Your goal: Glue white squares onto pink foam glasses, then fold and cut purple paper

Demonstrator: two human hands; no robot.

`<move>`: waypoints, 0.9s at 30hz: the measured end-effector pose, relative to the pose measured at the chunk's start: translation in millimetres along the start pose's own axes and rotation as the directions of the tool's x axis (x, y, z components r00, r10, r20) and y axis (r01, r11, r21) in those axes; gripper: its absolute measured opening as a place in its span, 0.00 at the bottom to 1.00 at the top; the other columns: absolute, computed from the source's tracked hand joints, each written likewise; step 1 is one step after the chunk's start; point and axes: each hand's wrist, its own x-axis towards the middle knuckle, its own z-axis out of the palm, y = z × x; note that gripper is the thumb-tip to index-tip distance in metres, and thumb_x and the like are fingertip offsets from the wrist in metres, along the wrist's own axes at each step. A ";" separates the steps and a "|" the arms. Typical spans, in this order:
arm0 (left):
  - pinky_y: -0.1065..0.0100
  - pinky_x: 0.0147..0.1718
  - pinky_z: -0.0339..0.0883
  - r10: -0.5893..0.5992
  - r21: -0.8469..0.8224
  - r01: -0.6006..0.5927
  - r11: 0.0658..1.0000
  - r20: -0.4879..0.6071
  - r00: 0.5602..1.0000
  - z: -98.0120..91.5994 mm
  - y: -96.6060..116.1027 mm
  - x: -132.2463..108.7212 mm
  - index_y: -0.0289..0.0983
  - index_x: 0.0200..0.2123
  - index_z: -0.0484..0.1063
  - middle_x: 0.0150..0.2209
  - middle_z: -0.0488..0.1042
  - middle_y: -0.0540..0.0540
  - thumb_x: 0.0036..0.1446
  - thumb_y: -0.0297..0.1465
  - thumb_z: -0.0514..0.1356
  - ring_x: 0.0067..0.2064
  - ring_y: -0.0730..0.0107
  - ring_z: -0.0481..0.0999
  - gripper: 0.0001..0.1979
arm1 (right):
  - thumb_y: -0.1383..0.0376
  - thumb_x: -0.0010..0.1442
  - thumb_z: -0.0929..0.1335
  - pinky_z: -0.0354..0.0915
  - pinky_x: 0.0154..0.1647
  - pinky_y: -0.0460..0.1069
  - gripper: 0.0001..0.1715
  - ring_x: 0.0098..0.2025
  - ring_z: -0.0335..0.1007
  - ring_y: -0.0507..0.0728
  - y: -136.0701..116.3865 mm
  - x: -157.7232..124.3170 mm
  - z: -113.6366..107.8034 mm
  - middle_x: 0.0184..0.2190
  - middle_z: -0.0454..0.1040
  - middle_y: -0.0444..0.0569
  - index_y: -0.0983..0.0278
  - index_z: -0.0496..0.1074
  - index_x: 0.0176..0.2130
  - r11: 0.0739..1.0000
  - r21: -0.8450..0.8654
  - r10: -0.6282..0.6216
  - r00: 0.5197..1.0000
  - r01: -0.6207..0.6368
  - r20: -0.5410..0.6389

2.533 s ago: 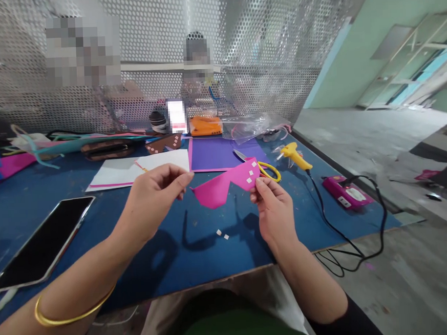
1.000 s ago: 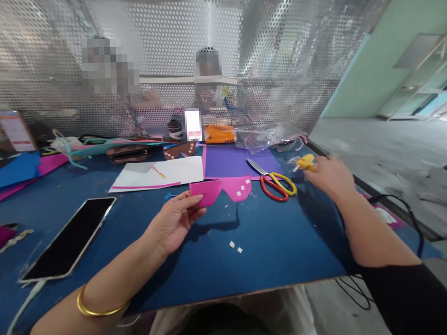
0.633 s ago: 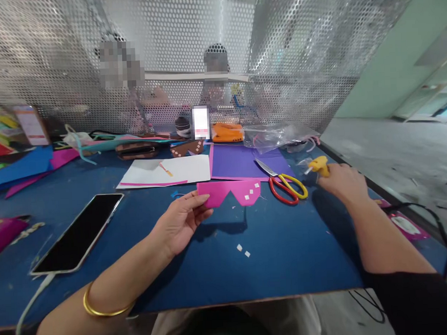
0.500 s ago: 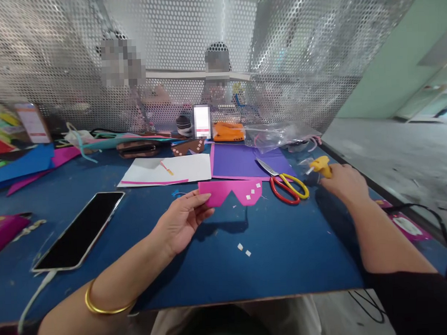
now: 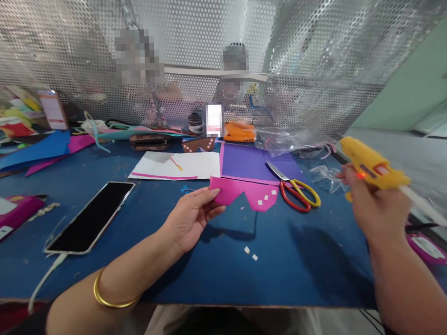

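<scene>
- A magenta socket block [image 5: 12, 219] sits at the left of the blue worktop [image 5: 278, 278], in front of a blue sheet [image 5: 35, 150].
- A smartphone [image 5: 93, 216] lies screen up, a white cable [image 5: 47, 274] running from its near end.
- A gold bangle [image 5: 112, 296] circles the left forearm.
- A white sheet [image 5: 157, 165] lies flat, a pink strip along its near edge.
- The left hand [image 5: 190, 220] has its grip pinched on the left end of the pink paper glasses cutout [image 5: 233, 191], held above the worktop; three white squares dot its right half.
- Behind it is a brown glasses cutout [image 5: 199, 145] with pale squares.
- Two loose white squares [image 5: 247, 250] lie nearer the person.
- Red-and-yellow-handled scissors [image 5: 310, 193] rest with their blades over a purple sheet [image 5: 241, 159].
- Crumpled clear plastic [image 5: 326, 176] lies near the right hand [image 5: 381, 213], whose grip is closed around a raised yellow glue gun [image 5: 362, 157], its red light lit.
- A second magenta block [image 5: 427, 248] shows beyond the right wrist.
</scene>
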 end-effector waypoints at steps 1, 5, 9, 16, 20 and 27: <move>0.74 0.29 0.78 0.000 0.004 0.000 1.000 0.002 1.000 -0.4 -0.6 0.2 0.31 0.28 0.80 0.28 0.80 0.46 0.52 0.22 0.67 0.29 0.73 0.79 0.01 | 0.57 0.61 0.68 0.69 0.35 0.55 0.16 0.37 0.78 0.61 -18.8 -14.5 -2.1 0.33 0.79 0.55 0.68 0.78 0.40 0.994 0.087 0.057 0.998 -0.061 0.041; 0.74 0.28 0.77 -0.008 0.042 0.009 0.999 -0.013 1.000 0.5 -2.7 -1.3 0.30 0.31 0.80 0.30 0.81 0.45 0.54 0.23 0.66 0.30 0.72 0.79 0.02 | 0.63 0.61 0.69 0.72 0.46 0.56 0.11 0.42 0.78 0.60 -90.5 -71.2 -3.9 0.39 0.79 0.52 0.61 0.75 0.45 0.949 0.311 -0.136 0.952 0.046 0.274; 0.74 0.30 0.77 0.013 0.066 -0.012 0.998 -0.008 1.000 0.5 -4.4 -3.8 0.30 0.28 0.80 0.28 0.79 0.46 0.52 0.24 0.67 0.29 0.73 0.78 0.02 | 0.63 0.62 0.68 0.72 0.35 0.47 0.08 0.36 0.76 0.54 -126.9 -94.6 7.5 0.38 0.76 0.48 0.61 0.70 0.43 0.931 0.278 -0.333 0.860 0.236 0.386; 0.74 0.32 0.77 -0.005 0.084 0.002 0.996 0.031 0.999 0.4 -6.2 -7.5 0.31 0.29 0.81 0.30 0.80 0.45 0.50 0.27 0.70 0.30 0.74 0.78 0.04 | 0.61 0.64 0.67 0.71 0.33 0.44 0.08 0.36 0.75 0.52 -131.1 -96.1 19.4 0.36 0.75 0.47 0.62 0.68 0.43 0.934 0.227 -0.348 0.850 0.277 0.395; 0.75 0.33 0.77 -0.015 0.089 0.011 0.996 0.052 0.999 1.2 -7.2 -8.2 0.32 0.29 0.82 0.31 0.81 0.46 0.48 0.26 0.70 0.31 0.73 0.79 0.03 | 0.64 0.63 0.67 0.70 0.29 0.44 0.08 0.36 0.76 0.52 -128.7 -99.9 22.1 0.37 0.75 0.47 0.62 0.67 0.44 0.937 0.211 -0.346 0.833 0.279 0.432; 0.75 0.34 0.76 -0.014 0.106 0.006 0.994 0.076 0.997 0.9 -8.1 -11.3 0.34 0.29 0.83 0.32 0.82 0.45 0.48 0.28 0.71 0.31 0.73 0.79 0.04 | 0.68 0.61 0.67 0.68 0.26 0.44 0.09 0.33 0.75 0.52 -128.6 -100.9 21.2 0.36 0.75 0.46 0.61 0.67 0.44 0.940 0.172 -0.342 0.828 0.295 0.446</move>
